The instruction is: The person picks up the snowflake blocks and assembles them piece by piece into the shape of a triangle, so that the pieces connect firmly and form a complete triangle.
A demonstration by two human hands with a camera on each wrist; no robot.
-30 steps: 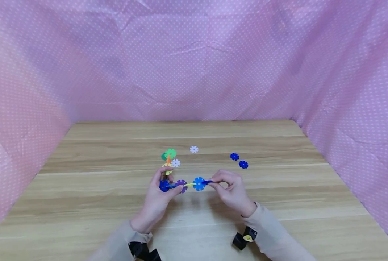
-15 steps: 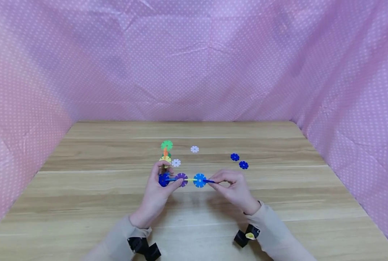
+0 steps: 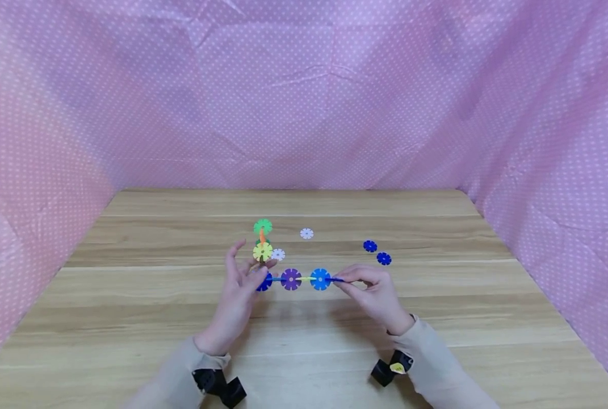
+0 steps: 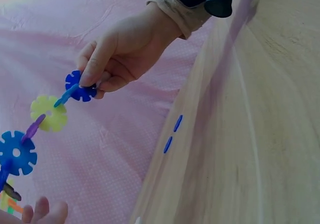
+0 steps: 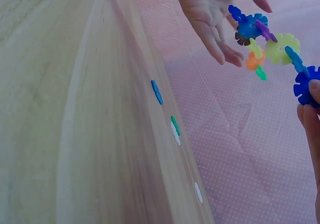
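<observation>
A chain of slotted plastic snowflake discs hangs above the table. Along its near side run a dark blue end disc (image 4: 81,86), a light blue disc (image 3: 320,279), a yellow disc (image 4: 48,113) and a purple disc (image 3: 290,279). At the left corner the chain turns away through another yellow disc (image 3: 263,251) and an orange disc (image 5: 255,60) to a green disc (image 3: 263,226). Thumb and fingertips of my right hand (image 3: 372,292) pinch the dark blue end disc. My left hand (image 3: 234,301) is spread around the left corner, thumb apart from the fingers; any contact is unclear.
Two loose dark blue discs (image 3: 377,252) lie at the right on the wooden table (image 3: 436,227). A white disc (image 3: 306,233) lies at the back, another white disc (image 5: 176,133) beside a dark green disc (image 5: 174,124). Pink dotted cloth (image 3: 304,113) surrounds the table.
My left hand has loosened, its thumb leaving the purple disc and its index finger lifting. The chain's green end swung back, and the chain shifted slightly right with my right hand.
</observation>
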